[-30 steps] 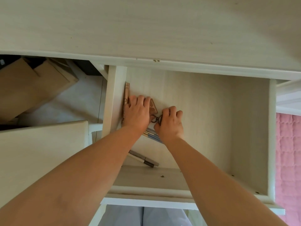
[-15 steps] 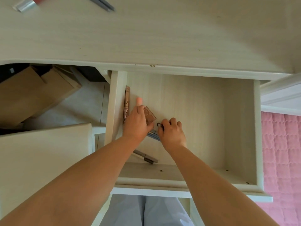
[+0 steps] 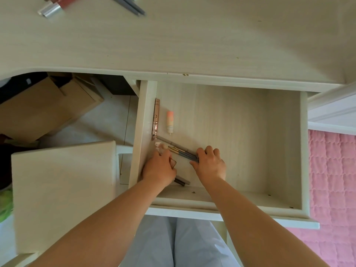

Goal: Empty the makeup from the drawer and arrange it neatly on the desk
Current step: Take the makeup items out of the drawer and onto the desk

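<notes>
The pale wooden drawer stands pulled out below the desk top. My left hand curls round a small brown compact near the drawer's left wall. My right hand grips the ends of a bundle of thin grey brushes that lies slanted on the drawer floor. A rose-gold tube lies along the left wall, with a small peach tube beside it. A grey pen pokes out under my left wrist. Lip gloss tubes and grey pencils lie on the desk.
A white stool stands left of the drawer. Cardboard boxes sit on the floor under the desk. A pink quilt is at the right. My grey trousers show below the drawer front.
Both hands have drawn back toward the drawer front. The left hand has pulled the brown compact with it, uncovering the peach tube. The right hand now grips the brushes.
</notes>
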